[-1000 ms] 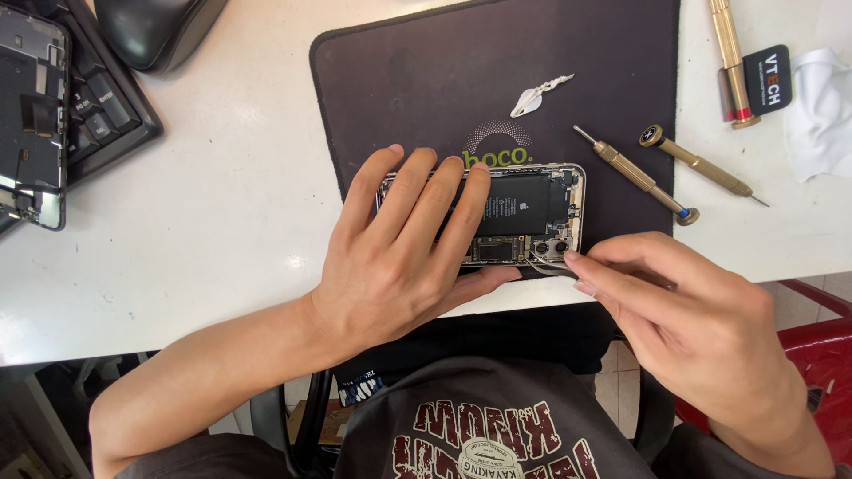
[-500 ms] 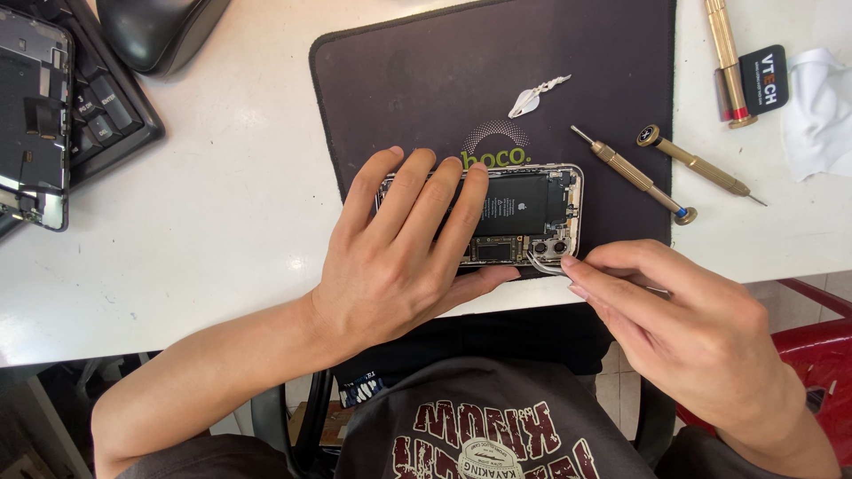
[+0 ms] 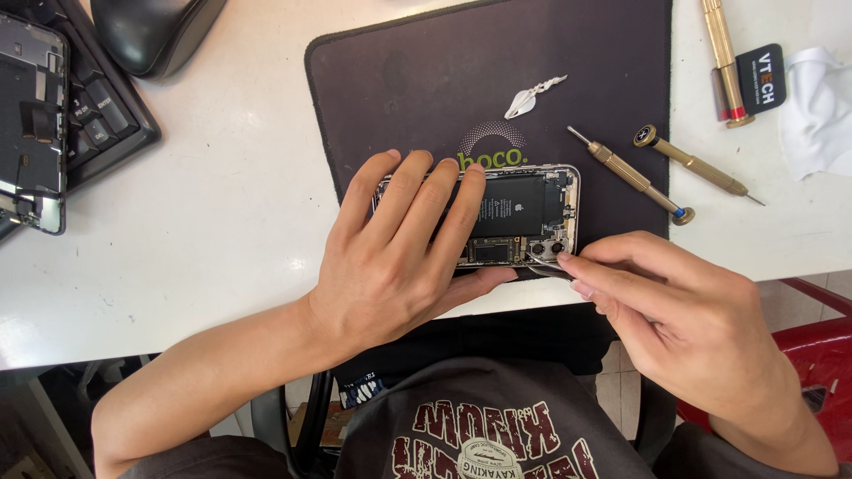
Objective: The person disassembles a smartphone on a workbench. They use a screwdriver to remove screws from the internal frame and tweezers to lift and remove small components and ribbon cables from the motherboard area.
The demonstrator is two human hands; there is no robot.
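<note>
Opened phone (image 3: 519,213), back off, lies flat on a dark mat (image 3: 426,80) w/ soft matte cloth-like top and rounded corners, near the front edge of a white table (image 3: 213,231). Phone has a shiny metal frame w/ rounded corners; inside, a flat black battery fills the middle, small boards and round camera parts sit at its right end.

Left hand (image 3: 399,257) lies palm-down over the phone's left half, fingers spread flat and pressing on it, thumb along the near edge. Right hand (image 3: 683,310) is pinched narrow on a thin metal tool (image 3: 543,263), prob. tweezers; its tip touches the phone's lower right corner by the camera parts.

On the mat above the phone: a small crumpled white scrap (image 3: 531,98). Right of the phone, two slim brass-coloured screwdrivers (image 3: 661,173) lie slanted, just beside each other. White cloth (image 3: 821,111) at far right. Far left: another stripped phone frame (image 3: 31,124) on top of a black keyboard (image 3: 106,115). Red stool (image 3: 821,355) below table edge, right.
</note>
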